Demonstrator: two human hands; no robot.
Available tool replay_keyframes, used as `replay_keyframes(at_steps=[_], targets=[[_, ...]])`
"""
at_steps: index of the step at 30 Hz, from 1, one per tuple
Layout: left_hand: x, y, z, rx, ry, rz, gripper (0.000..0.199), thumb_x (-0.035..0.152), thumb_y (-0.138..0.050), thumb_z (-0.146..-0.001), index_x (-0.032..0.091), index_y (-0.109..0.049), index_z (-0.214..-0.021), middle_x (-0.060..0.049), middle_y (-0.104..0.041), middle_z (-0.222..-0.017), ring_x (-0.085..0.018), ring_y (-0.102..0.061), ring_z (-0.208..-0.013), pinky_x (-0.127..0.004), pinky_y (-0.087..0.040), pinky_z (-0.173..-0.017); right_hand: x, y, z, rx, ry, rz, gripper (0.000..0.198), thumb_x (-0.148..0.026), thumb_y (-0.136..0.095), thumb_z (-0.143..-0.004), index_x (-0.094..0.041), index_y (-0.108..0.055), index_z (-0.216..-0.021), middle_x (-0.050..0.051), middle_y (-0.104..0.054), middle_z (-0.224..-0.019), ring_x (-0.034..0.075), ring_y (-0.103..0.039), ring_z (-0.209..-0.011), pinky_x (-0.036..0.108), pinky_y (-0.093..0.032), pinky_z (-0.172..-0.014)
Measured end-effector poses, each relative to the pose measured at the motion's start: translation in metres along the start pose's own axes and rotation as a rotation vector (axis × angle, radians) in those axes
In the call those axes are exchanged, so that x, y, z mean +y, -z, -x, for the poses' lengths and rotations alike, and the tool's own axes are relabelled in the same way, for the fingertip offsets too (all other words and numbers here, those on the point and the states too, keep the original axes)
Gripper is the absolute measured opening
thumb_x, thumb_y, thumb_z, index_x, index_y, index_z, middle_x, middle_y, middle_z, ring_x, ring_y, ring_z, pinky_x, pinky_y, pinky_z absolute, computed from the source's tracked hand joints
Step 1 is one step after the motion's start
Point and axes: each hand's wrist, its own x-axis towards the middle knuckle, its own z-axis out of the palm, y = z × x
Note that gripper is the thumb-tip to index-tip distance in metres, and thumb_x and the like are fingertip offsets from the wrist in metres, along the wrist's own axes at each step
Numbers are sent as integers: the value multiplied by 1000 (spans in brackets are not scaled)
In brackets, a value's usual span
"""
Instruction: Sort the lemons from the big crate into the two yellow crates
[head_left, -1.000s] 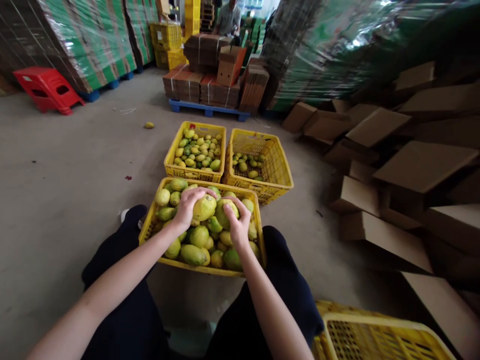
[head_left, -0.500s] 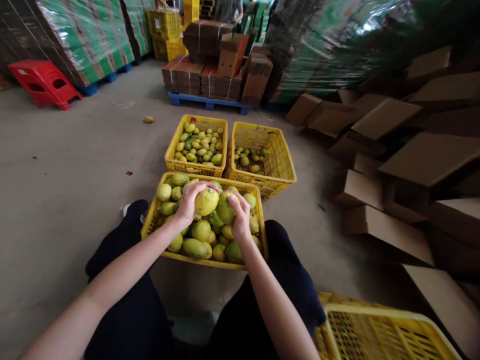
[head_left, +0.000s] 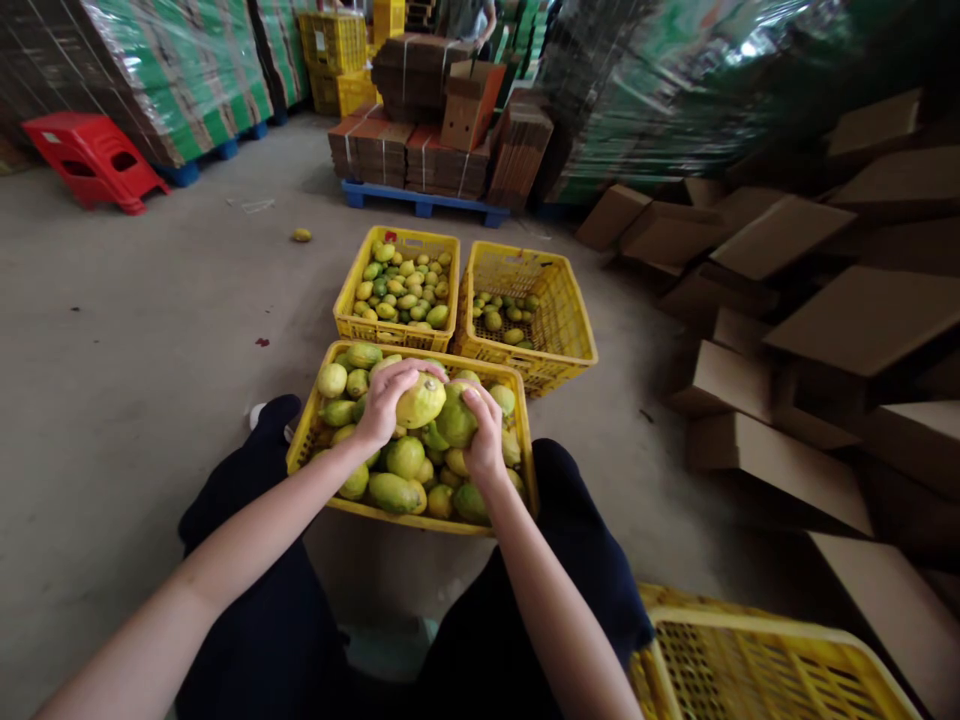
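Note:
My left hand (head_left: 386, 402) is closed round a yellow papaya (head_left: 420, 403), its stem end facing up. Beside it, my right hand (head_left: 486, 428) grips a greener papaya (head_left: 454, 418), thumb on top. The two fruits are held close together, seemingly touching, over the near yellow crate (head_left: 409, 518). More green and yellow papayas (head_left: 391, 492) fill that crate, which stands between my knees; some are hidden under my hands.
Behind stand a yellow crate (head_left: 352, 325) of smaller-looking fruit and another crate (head_left: 574, 300) with several fruits. A yellow crate (head_left: 750, 625) is at lower right. Cardboard boxes (head_left: 750, 400) lie right. One fruit (head_left: 301, 235) and a red stool (head_left: 97, 160) are on the floor left.
The whole view has shifted slightly. Both hands hold the same two papayas in nearly the same place over the crate; the left one appears turned slightly.

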Motion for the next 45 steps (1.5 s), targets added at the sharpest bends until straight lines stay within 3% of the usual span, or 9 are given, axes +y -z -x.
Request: replay_keyframes(at_steps=[7, 12, 15, 19, 25, 32, 38, 42, 45], targets=[[7, -1, 7, -124, -189, 61, 37, 49, -57, -96, 22, -84, -98, -5, -83, -97, -25, -75, -92, -38, -58, -90, -19, 8, 7, -80, 230, 92, 35, -54, -55, -88, -26, -76, -81, 5, -77, -86, 28, -70, -88, 42, -58, -85], [8, 1, 8, -111, -169, -21, 42, 56, -57, -93, 22, -83, -93, -7, -82, -95, -27, -75, -90, -41, -58, -91, -24, 10, 8, -95, 247, 120, 34, -55, -63, -86, -25, -77, -83, 3, -77, -83, 26, -71, -85, 40, -58, -84], [5, 0, 4, -68, -68, -26, 40, 54, -57, -89, 22, -81, -86, -8, -81, -93, -28, -75, -93, -42, -58, -93, -21, 10, 4, -102, 161, 121, 32, -55, -70, -82, -24, -78, -84, 3, -78, -85, 26, -72, -85, 39, -58, -84], [-11, -4, -8, 85, 259, 219, 30, 48, -58, -82, 22, -71, -72, -8, -78, -82, -29, -76, -93, -42, -60, -89, -10, 5, -2, -28, -6, 3, 32, -55, -70, -80, -23, -76, -84, 3, -79, -88, 26, -73, -90, 38, -59, -84], [-26, -3, -15, 337, 713, 642, 29, 43, -49, -91, 21, -68, -89, -10, -75, -86, -33, -77, -91, -48, -65, -78, -9, -2, -5, -129, -220, -269, 37, -40, -73, -68, -26, -68, -102, 3, -79, -97, 29, -77, -90, 42, -65, -75], [0, -6, -20, 485, 858, 949, 40, 30, -39, -102, 10, -58, -130, -18, -72, -105, -25, -78, -90, -32, -68, -66, -1, 9, -15, -50, -457, -466, 42, -59, -78, -73, -23, -66, -91, 4, -75, -80, 23, -74, -69, 38, -68, -60], [8, -9, -24, 465, 965, 953, 43, 32, -32, -109, 9, -57, -134, -19, -71, -112, -18, -75, -80, -21, -64, -56, 8, 16, -24, -32, -492, -476, 51, -73, -73, -79, -22, -68, -84, 7, -73, -76, 24, -75, -76, 30, -63, -54], [9, -10, -21, 444, 995, 969, 50, 38, -35, -110, 7, -55, -142, -21, -72, -112, -21, -75, -75, -25, -64, -51, 3, 17, -25, 53, -653, -600, 40, -59, -76, -83, -21, -68, -87, 6, -73, -75, 20, -73, -68, 23, -56, -44], [10, -10, -22, 431, 914, 986, 49, 39, -39, -111, 7, -55, -144, -20, -73, -113, -24, -79, -87, -25, -66, -59, -5, 16, -24, 119, -697, -691, 24, -42, -73, -86, -20, -66, -92, 6, -74, -75, 20, -73, -66, 22, -56, -43]])
